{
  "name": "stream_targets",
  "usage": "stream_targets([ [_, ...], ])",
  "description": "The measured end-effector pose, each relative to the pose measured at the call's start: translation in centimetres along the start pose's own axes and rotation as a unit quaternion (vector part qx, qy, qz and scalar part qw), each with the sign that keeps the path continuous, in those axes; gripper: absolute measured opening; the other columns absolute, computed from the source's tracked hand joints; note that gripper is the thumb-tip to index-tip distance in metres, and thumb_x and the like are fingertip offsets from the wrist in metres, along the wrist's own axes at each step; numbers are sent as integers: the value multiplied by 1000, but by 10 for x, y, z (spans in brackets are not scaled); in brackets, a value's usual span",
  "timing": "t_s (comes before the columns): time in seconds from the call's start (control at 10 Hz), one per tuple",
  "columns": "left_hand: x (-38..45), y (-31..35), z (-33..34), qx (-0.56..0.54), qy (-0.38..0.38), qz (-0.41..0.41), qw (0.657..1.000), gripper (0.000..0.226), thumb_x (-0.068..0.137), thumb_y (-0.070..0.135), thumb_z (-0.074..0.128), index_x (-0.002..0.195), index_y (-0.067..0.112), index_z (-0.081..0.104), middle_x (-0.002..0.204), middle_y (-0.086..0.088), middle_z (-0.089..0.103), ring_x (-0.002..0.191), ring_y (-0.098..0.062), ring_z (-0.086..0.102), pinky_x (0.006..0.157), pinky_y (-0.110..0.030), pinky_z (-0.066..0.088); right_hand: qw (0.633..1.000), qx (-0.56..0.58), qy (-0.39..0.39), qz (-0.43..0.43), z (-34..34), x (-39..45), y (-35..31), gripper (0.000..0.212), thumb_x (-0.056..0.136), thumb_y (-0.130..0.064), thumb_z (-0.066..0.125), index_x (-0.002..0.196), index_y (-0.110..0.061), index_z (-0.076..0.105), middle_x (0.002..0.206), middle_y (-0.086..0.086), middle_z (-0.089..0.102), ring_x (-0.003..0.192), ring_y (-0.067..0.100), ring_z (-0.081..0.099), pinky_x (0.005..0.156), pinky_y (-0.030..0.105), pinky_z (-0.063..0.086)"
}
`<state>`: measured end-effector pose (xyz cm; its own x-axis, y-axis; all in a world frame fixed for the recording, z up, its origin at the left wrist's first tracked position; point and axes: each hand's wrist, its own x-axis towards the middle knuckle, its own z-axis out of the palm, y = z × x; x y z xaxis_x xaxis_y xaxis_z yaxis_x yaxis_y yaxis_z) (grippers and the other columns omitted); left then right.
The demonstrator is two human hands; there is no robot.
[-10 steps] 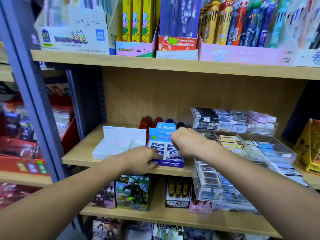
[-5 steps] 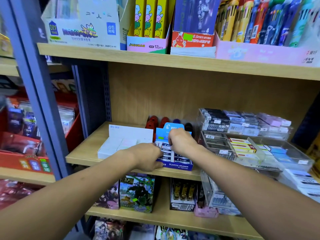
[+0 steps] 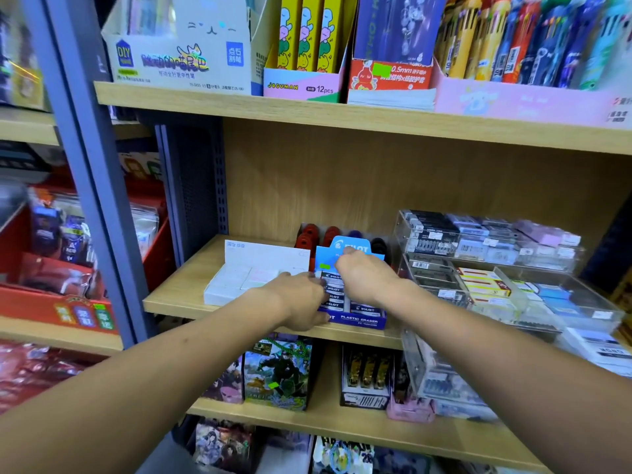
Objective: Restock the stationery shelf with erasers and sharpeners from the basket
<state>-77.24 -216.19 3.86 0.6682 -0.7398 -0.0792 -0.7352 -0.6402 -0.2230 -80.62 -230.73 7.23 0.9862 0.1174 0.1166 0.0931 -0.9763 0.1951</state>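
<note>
Your right hand (image 3: 366, 280) has slid forward over the blue Pilot eraser box (image 3: 355, 318) since a second ago, and your left hand (image 3: 301, 302) stays on the box's near-left corner. That box sits at the front edge of the middle shelf (image 3: 178, 295), between the white eraser box (image 3: 239, 278) on the left and the clear acrylic trays (image 3: 513, 282) on the right. Left fingers curl round the box's side; your right fingers are bent down among the erasers (image 3: 333, 297), though whether they pinch one, I cannot tell.
</note>
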Motion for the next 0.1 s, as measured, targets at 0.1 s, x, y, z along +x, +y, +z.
stream_targets([
  [0.1,-6,6,-13,-2,18,-14,1000,55,96,53,50,139,19,50,146,-3,44,134,-24,42,106,-49,39,999,35,35,-8,-14,-13,5,43,88,-3,50,127,-15,63,130,12,57,109,33,61,85,40,54],
])
